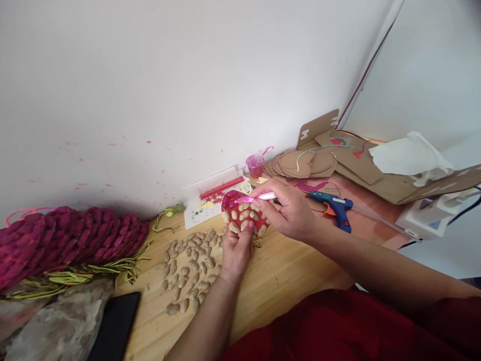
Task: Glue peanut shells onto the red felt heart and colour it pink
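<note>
My left hand (237, 250) grips the lower edge of a red heart-shaped piece (233, 214) covered with glued-on peanuts, thumb on its front. Magenta paint coats the upper left part of the piece, while the other peanuts show their plain tan shells. In my right hand (287, 208) is a paintbrush (267, 196) with a white handle, pinched between thumb and fingers. Its pink bristles touch or hover just over the painted area; I cannot tell which. Loose peanuts (193, 264) lie scattered on the wooden table left of my left hand.
A cup of pink paint (255, 165) stands against the wall. Right of my hands lie a blue glue gun (338, 208) and cardboard hearts (296, 163). Finished magenta pieces (75, 233) are stacked at left, near a plastic bag (60, 321) and a black flat object (116, 323).
</note>
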`<state>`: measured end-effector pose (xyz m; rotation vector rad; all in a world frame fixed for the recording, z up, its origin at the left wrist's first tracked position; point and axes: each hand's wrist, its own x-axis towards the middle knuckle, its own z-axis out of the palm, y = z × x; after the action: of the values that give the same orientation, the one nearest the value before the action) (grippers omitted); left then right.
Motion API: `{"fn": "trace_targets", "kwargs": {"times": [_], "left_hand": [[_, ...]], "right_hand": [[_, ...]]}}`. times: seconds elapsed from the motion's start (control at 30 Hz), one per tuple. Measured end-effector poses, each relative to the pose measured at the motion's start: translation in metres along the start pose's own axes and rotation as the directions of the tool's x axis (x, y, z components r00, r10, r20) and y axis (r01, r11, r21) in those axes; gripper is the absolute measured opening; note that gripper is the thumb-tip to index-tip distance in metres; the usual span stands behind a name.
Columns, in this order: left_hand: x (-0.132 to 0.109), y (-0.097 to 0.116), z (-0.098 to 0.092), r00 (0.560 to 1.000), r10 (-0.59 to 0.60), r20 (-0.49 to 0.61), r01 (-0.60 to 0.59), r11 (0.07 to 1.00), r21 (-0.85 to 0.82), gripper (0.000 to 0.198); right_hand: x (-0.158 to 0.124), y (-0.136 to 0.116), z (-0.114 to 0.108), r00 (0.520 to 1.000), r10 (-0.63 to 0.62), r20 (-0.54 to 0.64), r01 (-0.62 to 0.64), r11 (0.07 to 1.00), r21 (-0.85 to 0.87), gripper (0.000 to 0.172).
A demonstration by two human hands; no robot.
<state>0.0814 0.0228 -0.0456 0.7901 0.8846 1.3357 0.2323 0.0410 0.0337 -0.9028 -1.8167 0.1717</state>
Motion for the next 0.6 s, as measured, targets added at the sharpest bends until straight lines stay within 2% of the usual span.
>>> {"fn": "trace_targets", "kwargs": {"times": [0.43, 0.6], "left_hand": [[-0.0004, 0.0012, -0.0005, 0.997, 0.026, 0.079, -0.025, 0.999, -0.021, 0.035], [-0.0001, 0.0011, -0.0018, 0.999, -0.004, 0.045, 0.002, 1.000, 0.028, 0.033]], "right_hand": [[0.0022, -0.0001, -0.0003, 1.000, 0.031, -0.006, -0.031, 1.000, 0.000, 0.005], [-0.0006, 0.0020, -0.0011, 0.998, 0.054, -0.032, -0.054, 0.998, 0.020, 0.006]]}}
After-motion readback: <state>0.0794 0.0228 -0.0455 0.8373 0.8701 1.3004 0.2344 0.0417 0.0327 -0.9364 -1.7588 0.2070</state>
